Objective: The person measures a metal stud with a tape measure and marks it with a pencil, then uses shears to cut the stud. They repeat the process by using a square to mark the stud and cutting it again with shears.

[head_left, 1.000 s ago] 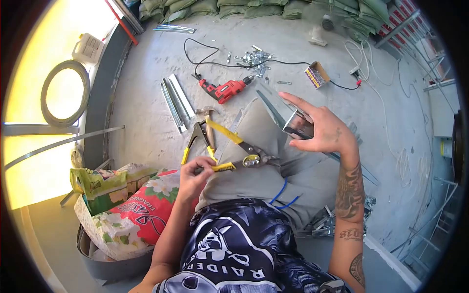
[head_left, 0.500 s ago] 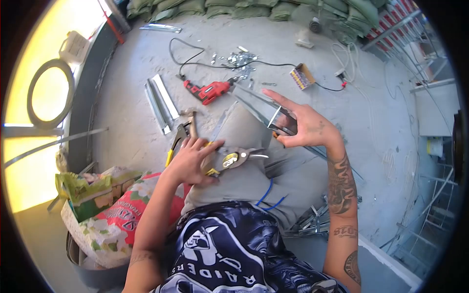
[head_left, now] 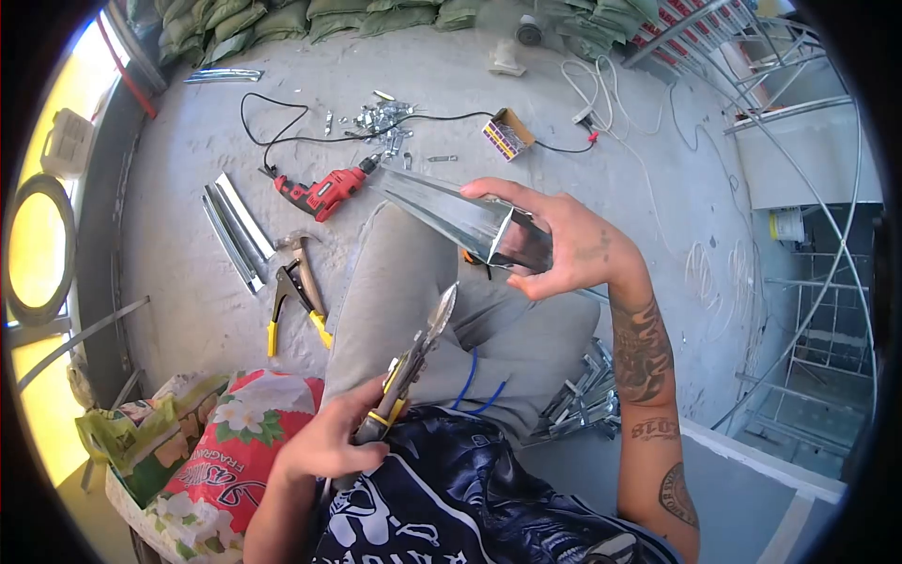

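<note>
My left hand [head_left: 331, 434] is closed round the yellow-and-black handles of a pair of tin snips [head_left: 410, 365], low over my lap. The snips' metal blades point up and away from me. In my right hand [head_left: 587, 246] is a shiny metal channel [head_left: 451, 218], gripped at its near end between thumb and fingers. Its far end reaches out over my knee towards a red power drill [head_left: 331, 194] on the floor. A hammer [head_left: 306, 273] and a yellow-handled hand tool [head_left: 287, 303] lie beside my leg.
Loose metal clips [head_left: 383, 120] are scattered near an open small box [head_left: 508, 134]. Two metal channels [head_left: 235, 230] lie at the left. Metal offcuts [head_left: 581, 399] sit by my right hip, a floral bag [head_left: 230, 442] by my left. Sandbags [head_left: 329, 19] line the back; scaffolding [head_left: 836, 235] stands right.
My left hand has drawn the tin snips back towards my body and turned their blades from sideways to pointing forward. My right hand still holds the channel. The head view has shifted right.
</note>
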Demonstrator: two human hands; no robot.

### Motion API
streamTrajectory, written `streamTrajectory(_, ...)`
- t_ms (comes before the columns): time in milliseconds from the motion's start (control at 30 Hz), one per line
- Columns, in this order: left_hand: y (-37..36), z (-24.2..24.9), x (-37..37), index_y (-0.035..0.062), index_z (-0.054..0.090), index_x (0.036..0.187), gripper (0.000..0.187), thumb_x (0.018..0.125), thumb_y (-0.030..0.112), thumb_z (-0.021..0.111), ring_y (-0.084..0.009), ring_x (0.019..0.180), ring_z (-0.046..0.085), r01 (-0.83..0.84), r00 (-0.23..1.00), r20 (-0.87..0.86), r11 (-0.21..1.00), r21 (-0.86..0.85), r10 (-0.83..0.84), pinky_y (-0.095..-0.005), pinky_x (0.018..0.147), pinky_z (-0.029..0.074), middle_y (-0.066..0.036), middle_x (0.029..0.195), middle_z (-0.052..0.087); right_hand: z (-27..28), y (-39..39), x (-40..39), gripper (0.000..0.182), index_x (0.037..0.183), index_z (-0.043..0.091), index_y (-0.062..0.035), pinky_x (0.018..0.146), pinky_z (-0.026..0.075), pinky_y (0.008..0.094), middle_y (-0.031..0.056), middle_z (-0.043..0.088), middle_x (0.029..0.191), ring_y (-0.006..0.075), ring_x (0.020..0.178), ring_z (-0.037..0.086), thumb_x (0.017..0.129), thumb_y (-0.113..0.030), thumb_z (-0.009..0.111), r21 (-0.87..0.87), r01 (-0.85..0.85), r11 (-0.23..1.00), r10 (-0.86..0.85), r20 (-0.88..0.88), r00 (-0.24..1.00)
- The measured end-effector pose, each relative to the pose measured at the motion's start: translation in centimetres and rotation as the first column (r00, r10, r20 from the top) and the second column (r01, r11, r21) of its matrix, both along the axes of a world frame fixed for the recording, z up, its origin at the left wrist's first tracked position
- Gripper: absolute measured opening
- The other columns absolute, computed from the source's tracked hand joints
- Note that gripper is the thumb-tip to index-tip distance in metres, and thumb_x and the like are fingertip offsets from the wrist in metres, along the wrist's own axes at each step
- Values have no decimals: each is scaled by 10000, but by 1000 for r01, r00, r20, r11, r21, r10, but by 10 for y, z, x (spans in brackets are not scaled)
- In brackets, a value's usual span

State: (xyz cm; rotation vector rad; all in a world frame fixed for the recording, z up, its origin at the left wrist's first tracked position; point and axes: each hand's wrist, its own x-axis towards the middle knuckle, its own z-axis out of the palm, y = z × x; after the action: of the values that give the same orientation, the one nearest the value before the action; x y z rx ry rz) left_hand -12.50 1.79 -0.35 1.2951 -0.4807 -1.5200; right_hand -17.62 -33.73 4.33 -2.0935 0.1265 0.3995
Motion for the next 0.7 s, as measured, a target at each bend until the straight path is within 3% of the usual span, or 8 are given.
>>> streamTrajectory(67, -5, 4, -11, -31, 630, 1193, 546, 662, 94, 638, -162, 1012, 599, -87, 982, 177, 985, 149, 60, -284, 945, 451, -63, 1054, 664, -3, 2, -2, 896, 1494, 468, -210, 754, 491, 258, 3, 633, 762, 107, 695, 543, 647, -65, 722, 2, 4, 1000, -4, 23, 1000)
streamTrajectory(100, -9, 4, -14, -22, 662, 1065, 409, 663, 37, 618, -131, 914, 604, -157, 967, 224, 978, 139, 123, -269, 868, 471, -41, 962, 671, -4, 2, -2, 895, 1491, 472, -209, 753, 495, 256, 8, 646, 768, 99, 703, 561, 645, -62, 724, 0, -6, 1000, 6, 49, 999)
streamTrajectory(200, -13, 3, -13, -27, 669, 1051, 393, 666, 28, 614, -127, 917, 602, -138, 947, 314, 968, 208, 68, -273, 872, 472, -52, 961, 672, -11, 6, -4, 894, 1483, 479, -213, 734, 505, 257, 14, 659, 770, 94, 697, 590, 639, -59, 729, -34, -10, 999, 12, 56, 998)
streamTrajectory(400, -19, -4, -15, -28, 681, 1030, 369, 671, 37, 623, -126, 903, 601, -178, 983, 67, 976, 123, 170, -276, 856, 476, -45, 934, 670, -6, 13, -2, 900, 1482, 483, -221, 713, 522, 269, 11, 660, 760, 100, 653, 600, 632, -63, 736, -40, 12, 999, -11, 19, 1000)
streamTrajectory(633, -19, 0, -8, -46, 692, 1037, 378, 674, 46, 640, -151, 942, 613, -111, 993, 55, 973, 202, 102, -292, 879, 478, -73, 1003, 684, -24, 16, -3, 904, 1484, 480, -198, 692, 505, 263, 26, 653, 753, 113, 662, 593, 629, -64, 741, -34, -14, 999, 17, 67, 998)
streamTrajectory(700, -18, -13, -5, -44, 680, 1080, 412, 688, 80, 653, -160, 957, 619, -76, 996, -42, 991, 113, 82, -298, 873, 486, -77, 1025, 688, -28, 22, -5, 908, 1486, 477, -191, 697, 508, 268, 33, 652, 759, 124, 672, 600, 628, -69, 747, 52, -16, 998, 11, 104, 995)
